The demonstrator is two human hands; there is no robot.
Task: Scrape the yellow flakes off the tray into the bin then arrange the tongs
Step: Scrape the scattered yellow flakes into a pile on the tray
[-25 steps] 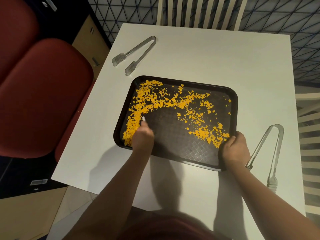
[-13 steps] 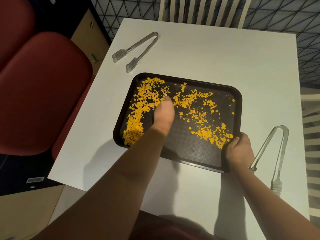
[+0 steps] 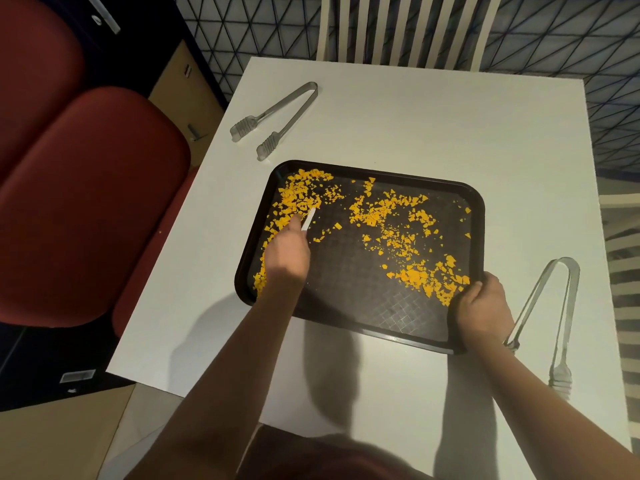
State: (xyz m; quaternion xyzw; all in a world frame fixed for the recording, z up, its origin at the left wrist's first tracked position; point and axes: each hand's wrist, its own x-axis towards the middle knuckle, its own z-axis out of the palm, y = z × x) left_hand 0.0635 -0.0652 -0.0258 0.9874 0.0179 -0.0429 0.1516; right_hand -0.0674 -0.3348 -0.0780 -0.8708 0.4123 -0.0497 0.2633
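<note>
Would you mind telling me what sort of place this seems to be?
Probably a cafeteria or casual dining area: a white table bearing a dark serving tray, metal tongs, a red padded seat and a white slatted chair.

a single head-worn camera is looking forward and steeply down from above the near edge of the white table (image 3: 433, 126), close enough that both forearms are filling the lower frame. the wide lens is bending the table's edges. it is facing the far slatted chair (image 3: 398, 29), with the red seat (image 3: 86, 202) sitting at the left margin. no second view is sharing the scene.
</note>
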